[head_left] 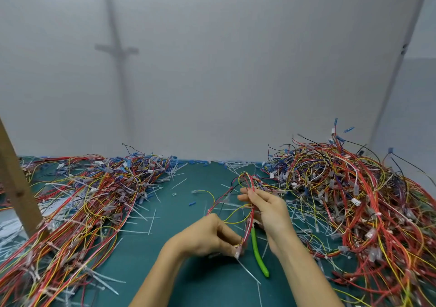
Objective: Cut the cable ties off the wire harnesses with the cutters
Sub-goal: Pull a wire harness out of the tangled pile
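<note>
A wire harness [247,188] of red and yellow wires stands between my hands above the green mat. My left hand [207,236] pinches its lower end, where a white cable tie [247,271] trails down toward the mat. My right hand [269,210] holds the harness higher up with the fingers stretched along the wires. The cutters [259,252], with green handles, hang below my right palm; their jaws are hidden behind the wires and the hand.
A big heap of harnesses [354,198] fills the right side, a flatter heap [77,202] the left. Cut white ties [151,221] litter the green mat [179,283]. A wooden post [16,184] leans at the left; a white wall stands behind.
</note>
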